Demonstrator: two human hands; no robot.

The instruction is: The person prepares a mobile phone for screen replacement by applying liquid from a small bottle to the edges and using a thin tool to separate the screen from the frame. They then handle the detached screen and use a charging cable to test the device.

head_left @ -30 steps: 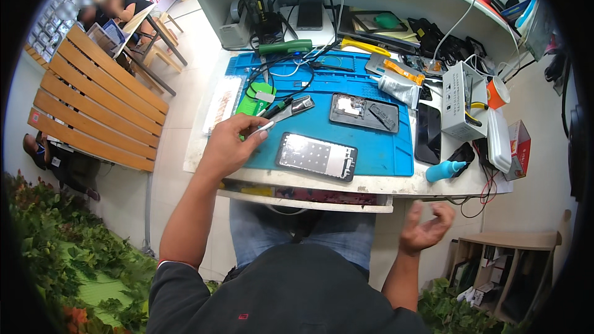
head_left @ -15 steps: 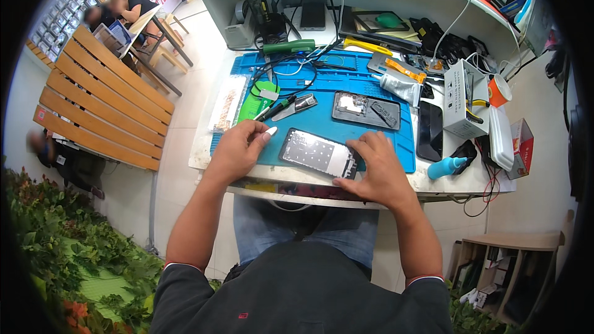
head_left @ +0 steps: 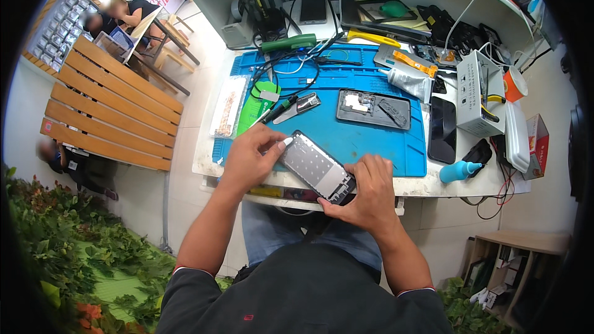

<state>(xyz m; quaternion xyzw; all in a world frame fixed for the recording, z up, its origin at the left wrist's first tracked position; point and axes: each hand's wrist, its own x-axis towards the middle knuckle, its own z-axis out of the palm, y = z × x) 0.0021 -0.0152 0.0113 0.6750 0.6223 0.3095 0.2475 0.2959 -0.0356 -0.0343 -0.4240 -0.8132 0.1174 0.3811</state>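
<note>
A phone's display frame (head_left: pixel 317 169), its grey metal inner side up, slants over the near edge of the blue repair mat (head_left: pixel 309 136). My right hand (head_left: pixel 366 195) grips its near right end, thumb below and fingers along the side. At the far left corner my left hand (head_left: pixel 250 158) is closed in a pinch; a small white tip (head_left: pixel 288 141) shows there, too small to make out. Beyond lies an opened phone body (head_left: pixel 374 109) with its inner parts exposed. A black-handled tool (head_left: pixel 279 110) and a metal blade-like piece (head_left: pixel 301 105) lie left of it.
A green-handled tool (head_left: pixel 289 43) and tangled cables lie at the back. To the right are a grey tube (head_left: pixel 408 85), a black phone (head_left: pixel 442 130), a white box (head_left: pixel 479 96) and a blue bottle (head_left: pixel 459 172). Left sits a green card-like sheet (head_left: pixel 260 102).
The display frame has turned more steeply and come nearer to me, its right end lowered. My left hand has moved from beside it to its far left corner. My right hand keeps hold.
</note>
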